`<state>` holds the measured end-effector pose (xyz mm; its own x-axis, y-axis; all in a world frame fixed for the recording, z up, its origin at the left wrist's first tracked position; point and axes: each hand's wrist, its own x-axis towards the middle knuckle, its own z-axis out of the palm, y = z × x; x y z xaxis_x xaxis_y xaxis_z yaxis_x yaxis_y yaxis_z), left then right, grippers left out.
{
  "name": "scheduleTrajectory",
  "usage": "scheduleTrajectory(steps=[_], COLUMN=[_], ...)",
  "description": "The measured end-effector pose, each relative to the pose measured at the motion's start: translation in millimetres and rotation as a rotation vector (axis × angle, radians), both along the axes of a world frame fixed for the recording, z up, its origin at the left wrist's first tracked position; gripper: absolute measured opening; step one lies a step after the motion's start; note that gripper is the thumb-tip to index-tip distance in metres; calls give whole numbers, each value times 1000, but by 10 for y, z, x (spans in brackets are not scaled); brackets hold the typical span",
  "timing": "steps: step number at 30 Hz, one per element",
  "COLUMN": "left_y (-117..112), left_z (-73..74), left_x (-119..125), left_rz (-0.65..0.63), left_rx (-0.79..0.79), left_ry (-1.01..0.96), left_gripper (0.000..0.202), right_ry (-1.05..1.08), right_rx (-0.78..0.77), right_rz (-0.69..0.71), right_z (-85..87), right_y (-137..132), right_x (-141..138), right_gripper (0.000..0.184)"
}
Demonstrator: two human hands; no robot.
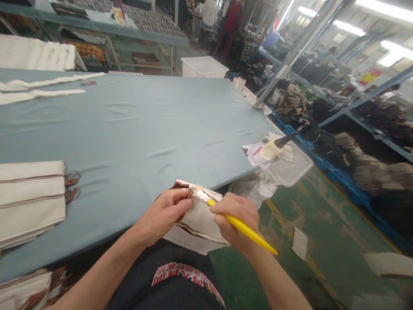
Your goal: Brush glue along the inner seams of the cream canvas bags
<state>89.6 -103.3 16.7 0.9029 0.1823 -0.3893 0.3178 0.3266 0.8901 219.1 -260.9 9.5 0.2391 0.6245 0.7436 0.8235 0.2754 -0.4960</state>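
Note:
My right hand (237,219) grips a yellow-handled brush (247,228), its bristle end coated in white stuff. The brush tip touches the upper edge of a cream fabric piece (201,219) with brown trim. My left hand (169,213) pinches that same edge between thumb and fingers, close to the bristles. The fabric piece hangs over the table's front edge, against my dark apron (167,280). Part of it is hidden behind both hands.
A blue-grey covered table (193,116) stretches ahead. Stacked cream fabric pieces (32,198) lie at left. A glue-smeared container with a dark-handled brush (271,150) stands at the right corner. A white bin (204,66) is behind. Scraps (300,243) litter the green floor.

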Motion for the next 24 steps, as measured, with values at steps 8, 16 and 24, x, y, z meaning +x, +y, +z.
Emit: scheduleTrajectory(steps=[8, 16, 24], left_y=[32, -34, -54], left_z=[16, 47, 116], left_x=[-18, -13, -65], left_rz=[22, -31, -10], left_rx=[56, 119, 30], left_ry=[-11, -45, -74], left_gripper=[33, 32, 32], right_ry=[3, -43, -45], right_rx=[26, 64, 60], right_rz=[-108, 9, -373], right_z=[70, 18, -10], right_y=[-50, 79, 72], right_x=[1, -76, -28], right_gripper=[9, 9, 11])
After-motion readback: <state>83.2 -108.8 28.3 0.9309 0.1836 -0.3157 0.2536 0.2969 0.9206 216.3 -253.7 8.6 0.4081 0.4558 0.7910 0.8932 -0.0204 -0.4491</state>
